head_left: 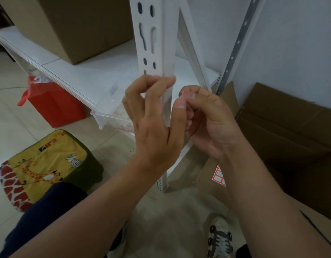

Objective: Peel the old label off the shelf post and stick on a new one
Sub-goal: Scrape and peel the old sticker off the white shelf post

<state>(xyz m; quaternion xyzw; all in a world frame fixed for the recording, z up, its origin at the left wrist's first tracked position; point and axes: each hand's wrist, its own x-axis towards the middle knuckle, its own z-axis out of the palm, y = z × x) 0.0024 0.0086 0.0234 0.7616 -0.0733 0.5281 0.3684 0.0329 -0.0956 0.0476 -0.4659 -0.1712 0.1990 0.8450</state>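
The white slotted shelf post (157,43) stands upright in the middle of the view. My left hand (153,116) grips it from the left, with the index fingertip on its front edge and the thumb pressed against its right side. My right hand (203,116) hovers just right of the post with fingers and thumb curled tightly together; nothing shows between them. No label shows on the bare part of the post, and my hands hide the stretch behind them. A sheet of red-bordered labels (220,176) lies on cardboard at the lower right, partly behind my right forearm.
A cardboard box (71,25) sits on the white shelf (90,71). An open cardboard box (284,127) lies to the right, by the wall. A clear plastic bin (108,112), a red bag (52,105) and a giraffe-print cushion (47,164) are on the left. My shoe (219,237) is on the floor below.
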